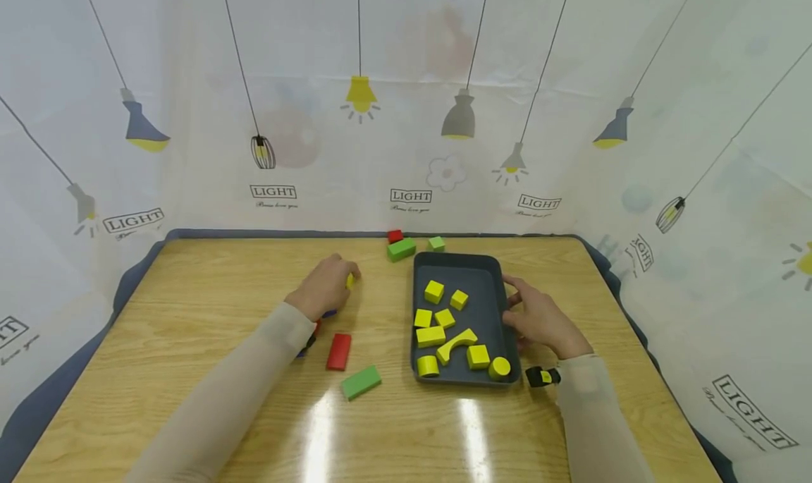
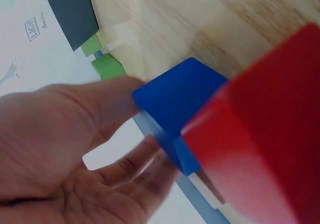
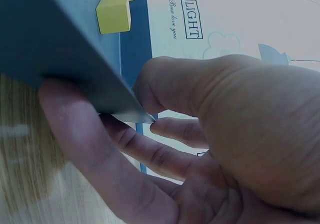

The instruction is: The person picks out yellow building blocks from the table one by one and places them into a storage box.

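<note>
My left hand (image 1: 325, 287) is over the left half of the table, with a small yellow block (image 1: 350, 280) between its fingertips; the fingers hide most of it. A blue block (image 2: 175, 96) and a red block (image 2: 280, 114) stand close to that hand in the left wrist view, hiding its fingertips. My right hand (image 1: 542, 317) grips the right rim of a dark grey tray (image 1: 490, 314), its thumb at the rim and a finger against the outer wall. Several yellow blocks lie in the tray, among them an arch (image 1: 457, 345) and a cylinder (image 1: 499, 368).
A flat red block (image 1: 339, 352) and a flat green block (image 1: 361, 383) lie left of the tray. Behind it sit a green block (image 1: 402, 249), a light green cube (image 1: 436, 244) and a red block (image 1: 395, 236). A printed curtain (image 1: 406, 151) borders the table's back.
</note>
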The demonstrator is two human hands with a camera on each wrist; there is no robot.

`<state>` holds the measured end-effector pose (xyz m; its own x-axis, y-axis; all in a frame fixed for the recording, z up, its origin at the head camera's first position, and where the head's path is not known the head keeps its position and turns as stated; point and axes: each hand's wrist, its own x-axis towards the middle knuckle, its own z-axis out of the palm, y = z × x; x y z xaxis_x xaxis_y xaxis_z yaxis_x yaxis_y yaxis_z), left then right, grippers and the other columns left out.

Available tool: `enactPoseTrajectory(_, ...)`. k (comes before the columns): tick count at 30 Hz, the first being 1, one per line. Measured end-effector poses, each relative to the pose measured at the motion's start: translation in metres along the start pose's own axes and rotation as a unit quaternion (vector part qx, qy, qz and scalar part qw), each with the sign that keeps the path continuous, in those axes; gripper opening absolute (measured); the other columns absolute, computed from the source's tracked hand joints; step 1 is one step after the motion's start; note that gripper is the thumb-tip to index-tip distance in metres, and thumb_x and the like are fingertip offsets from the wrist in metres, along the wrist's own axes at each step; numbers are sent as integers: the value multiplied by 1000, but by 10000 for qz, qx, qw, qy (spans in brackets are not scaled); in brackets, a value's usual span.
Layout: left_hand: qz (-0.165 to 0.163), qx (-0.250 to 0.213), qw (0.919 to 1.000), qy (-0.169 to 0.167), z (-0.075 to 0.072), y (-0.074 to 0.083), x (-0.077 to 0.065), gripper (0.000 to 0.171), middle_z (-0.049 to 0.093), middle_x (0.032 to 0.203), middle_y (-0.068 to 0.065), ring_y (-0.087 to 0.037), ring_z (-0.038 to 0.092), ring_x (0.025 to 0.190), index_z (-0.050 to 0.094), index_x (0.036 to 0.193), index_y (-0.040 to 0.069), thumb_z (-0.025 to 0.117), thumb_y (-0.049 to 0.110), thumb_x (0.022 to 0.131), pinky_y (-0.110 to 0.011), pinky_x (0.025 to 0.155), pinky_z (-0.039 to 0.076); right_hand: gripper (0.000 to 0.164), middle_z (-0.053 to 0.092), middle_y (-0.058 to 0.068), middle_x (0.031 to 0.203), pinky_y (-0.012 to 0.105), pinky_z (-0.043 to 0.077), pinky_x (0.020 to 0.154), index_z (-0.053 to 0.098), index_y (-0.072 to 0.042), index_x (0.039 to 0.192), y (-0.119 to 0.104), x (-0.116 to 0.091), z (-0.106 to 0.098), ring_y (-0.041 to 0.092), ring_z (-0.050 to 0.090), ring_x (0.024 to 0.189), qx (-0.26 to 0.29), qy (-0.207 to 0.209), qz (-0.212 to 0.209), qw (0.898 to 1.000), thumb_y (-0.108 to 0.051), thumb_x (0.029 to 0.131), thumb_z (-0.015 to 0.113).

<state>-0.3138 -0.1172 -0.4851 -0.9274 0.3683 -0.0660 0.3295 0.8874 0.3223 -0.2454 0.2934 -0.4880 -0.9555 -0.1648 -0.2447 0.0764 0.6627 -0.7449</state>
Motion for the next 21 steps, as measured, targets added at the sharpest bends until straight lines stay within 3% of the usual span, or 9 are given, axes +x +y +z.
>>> enactPoseTrajectory(7,55,-119,9999,41,1,3,4,37,62,121,-16,-31,54,117,71,117,5,65,-11,85,-43,99,47,77,49,24,135,42,57,53,21,-21,160,-1,-2,-1,30,65,64,26,-29,-59,10000,-6,95,59)
enactPoseTrajectory(15,97,-194,9997,133,0,5,5,36,64,119,-15,-28,55,111,72,116,6,64,-11,85,-37,89,50,77,48,25,135,42,58,54,20,-21,161,-2,-1,-1,29,65,68,18,-17,-1,10000,-5,96,59)
enactPoseTrajectory(21,135,-180,9997,137,0,6,4,35,64,119,-15,-26,56,110,71,117,6,65,-10,86,-36,88,50,77,49,25,135,41,57,54,21,-21,160,-3,-1,-1,28,65,68,-35,-13,-10,10000,-5,96,60)
